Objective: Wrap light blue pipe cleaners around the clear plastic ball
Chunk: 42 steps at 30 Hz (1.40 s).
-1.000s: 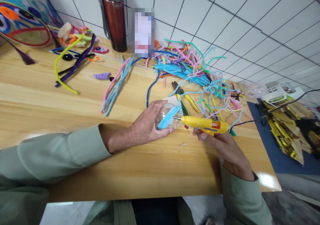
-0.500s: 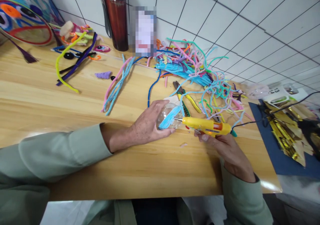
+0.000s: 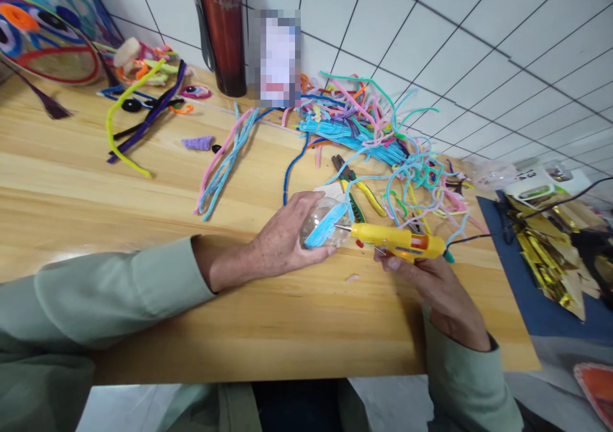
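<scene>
My left hand [image 3: 290, 237] is closed around a clear plastic ball [image 3: 311, 218], thumb and fingers on either side of it. Across the ball lies a band of light blue pipe cleaner [image 3: 325, 226], with a loose strand trailing up to the right. A yellow hot glue gun [image 3: 395, 240] is gripped in my right hand [image 3: 426, 278], its metal nozzle pointing left at the blue band. Whether the tip touches the band I cannot tell. Behind the ball, pliers [image 3: 366, 195] with yellow and green handles lie on the table.
A tangled heap of pipe cleaners [image 3: 354, 135] runs along the tiled wall. Further left are a red thermos [image 3: 221, 36], a blurred-out upright panel [image 3: 278, 61] and loose pipe cleaners [image 3: 230, 157]. The glue gun's black cord [image 3: 522, 216] crosses gold foil [image 3: 541, 259] at the right.
The glue gun and my right hand have shifted very slightly to the right. My left hand keeps its hold on the ball. An orange-red item has come into view at lower right.
</scene>
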Each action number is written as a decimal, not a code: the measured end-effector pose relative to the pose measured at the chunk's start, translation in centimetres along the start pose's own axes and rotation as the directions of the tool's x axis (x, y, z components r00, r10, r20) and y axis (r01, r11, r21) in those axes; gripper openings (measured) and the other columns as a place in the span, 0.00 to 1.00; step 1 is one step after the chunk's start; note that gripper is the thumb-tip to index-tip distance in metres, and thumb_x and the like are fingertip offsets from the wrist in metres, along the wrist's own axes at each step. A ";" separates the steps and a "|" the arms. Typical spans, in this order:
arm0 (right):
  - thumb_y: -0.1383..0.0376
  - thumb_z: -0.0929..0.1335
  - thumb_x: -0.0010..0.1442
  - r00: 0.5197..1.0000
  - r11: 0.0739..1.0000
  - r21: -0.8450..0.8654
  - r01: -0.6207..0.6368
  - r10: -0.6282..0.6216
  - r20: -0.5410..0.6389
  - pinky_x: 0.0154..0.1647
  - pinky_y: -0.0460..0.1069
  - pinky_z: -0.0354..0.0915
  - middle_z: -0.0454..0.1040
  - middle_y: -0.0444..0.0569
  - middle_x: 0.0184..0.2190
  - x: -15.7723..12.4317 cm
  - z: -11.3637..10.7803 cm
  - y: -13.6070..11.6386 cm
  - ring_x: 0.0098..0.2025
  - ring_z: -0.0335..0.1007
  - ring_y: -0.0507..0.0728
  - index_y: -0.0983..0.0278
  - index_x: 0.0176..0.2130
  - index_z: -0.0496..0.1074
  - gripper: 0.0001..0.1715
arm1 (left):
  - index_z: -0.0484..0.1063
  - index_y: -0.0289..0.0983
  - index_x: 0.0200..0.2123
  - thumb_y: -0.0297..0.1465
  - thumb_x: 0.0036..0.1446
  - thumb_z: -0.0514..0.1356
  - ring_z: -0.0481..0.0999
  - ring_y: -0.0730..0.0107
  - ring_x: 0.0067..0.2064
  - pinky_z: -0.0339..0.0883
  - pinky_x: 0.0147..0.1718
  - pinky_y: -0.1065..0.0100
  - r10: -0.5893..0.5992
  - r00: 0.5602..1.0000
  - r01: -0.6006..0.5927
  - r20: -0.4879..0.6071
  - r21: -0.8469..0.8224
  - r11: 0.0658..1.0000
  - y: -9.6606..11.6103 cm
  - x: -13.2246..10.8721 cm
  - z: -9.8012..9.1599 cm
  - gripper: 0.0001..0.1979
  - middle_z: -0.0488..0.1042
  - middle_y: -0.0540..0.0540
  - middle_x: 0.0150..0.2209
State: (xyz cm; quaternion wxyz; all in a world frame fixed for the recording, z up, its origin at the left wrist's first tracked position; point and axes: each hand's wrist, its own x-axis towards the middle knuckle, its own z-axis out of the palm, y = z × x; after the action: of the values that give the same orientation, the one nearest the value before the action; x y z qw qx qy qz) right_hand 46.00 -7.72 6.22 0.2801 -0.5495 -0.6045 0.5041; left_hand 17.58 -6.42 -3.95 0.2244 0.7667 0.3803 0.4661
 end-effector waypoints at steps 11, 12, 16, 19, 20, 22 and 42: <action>0.38 0.81 0.56 1.000 0.999 -0.049 -0.009 0.008 -0.012 0.51 0.56 0.79 0.87 0.50 0.41 0.0 0.0 -0.3 0.45 0.82 0.63 0.57 0.41 0.87 0.28 | 0.53 0.42 0.76 0.38 0.62 0.72 0.71 0.39 0.72 0.72 0.68 0.37 -0.001 1.000 0.001 -0.003 -0.020 1.000 0.0 0.0 -0.2 0.45 0.68 0.29 0.70; 0.38 0.81 0.56 1.000 0.998 -0.054 -0.008 0.007 -0.012 0.51 0.56 0.79 0.87 0.50 0.41 0.0 0.1 -0.3 0.45 0.82 0.63 0.57 0.41 0.87 0.28 | 0.53 0.42 0.75 0.39 0.62 0.72 0.71 0.39 0.72 0.72 0.68 0.37 -0.001 1.000 0.001 -0.003 -0.019 1.000 0.0 0.0 -0.2 0.45 0.68 0.29 0.70; 0.40 0.80 0.57 1.000 0.998 -0.058 -0.001 0.000 -0.016 0.53 0.57 0.78 0.88 0.50 0.43 0.0 0.2 -0.5 0.47 0.83 0.65 0.56 0.42 0.86 0.26 | 0.52 0.43 0.76 0.39 0.62 0.73 0.71 0.39 0.72 0.72 0.68 0.37 -0.001 1.000 0.001 -0.003 -0.013 1.000 0.0 0.0 -0.1 0.46 0.68 0.30 0.71; 0.40 0.80 0.58 1.000 0.998 -0.060 -0.005 0.004 -0.017 0.52 0.57 0.78 0.88 0.50 0.42 -0.1 0.2 -0.5 0.47 0.83 0.65 0.56 0.42 0.86 0.26 | 0.52 0.43 0.76 0.39 0.62 0.73 0.70 0.40 0.73 0.71 0.69 0.37 -0.004 1.000 0.004 0.002 -0.008 1.000 -0.1 0.0 -0.1 0.47 0.68 0.31 0.71; 0.40 0.80 0.57 1.000 0.998 -0.060 -0.007 0.006 -0.017 0.52 0.57 0.78 0.88 0.50 0.42 -0.1 0.2 -0.5 0.46 0.83 0.64 0.56 0.42 0.86 0.26 | 0.52 0.43 0.76 0.39 0.62 0.73 0.70 0.40 0.73 0.71 0.69 0.38 -0.005 1.000 0.005 0.004 -0.007 1.000 -0.1 0.0 -0.1 0.47 0.68 0.31 0.71; 0.40 0.81 0.57 1.000 0.998 -0.061 -0.006 0.005 -0.015 0.51 0.56 0.78 0.88 0.50 0.41 0.0 0.2 -0.5 0.45 0.83 0.64 0.56 0.42 0.87 0.26 | 0.52 0.43 0.75 0.40 0.62 0.72 0.70 0.40 0.73 0.71 0.69 0.38 -0.010 1.000 0.010 0.006 -0.006 1.000 -0.1 0.0 -0.1 0.46 0.68 0.31 0.71; 0.38 0.82 0.54 0.999 0.997 -0.058 -0.043 0.041 -0.028 0.56 0.60 0.79 0.89 0.51 0.45 0.0 0.2 -0.6 0.50 0.84 0.68 0.56 0.44 0.87 0.30 | 0.54 0.43 0.75 0.37 0.60 0.74 0.71 0.40 0.72 0.72 0.68 0.37 -0.012 1.000 0.012 -0.001 -0.024 1.000 -0.1 0.1 0.0 0.46 0.69 0.31 0.70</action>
State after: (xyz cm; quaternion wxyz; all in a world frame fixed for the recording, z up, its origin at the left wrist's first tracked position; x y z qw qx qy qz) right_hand 45.59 -7.71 6.65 0.2612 -0.5767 -0.6035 0.4848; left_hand 17.52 -6.30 -3.99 0.2363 0.7613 0.3794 0.4697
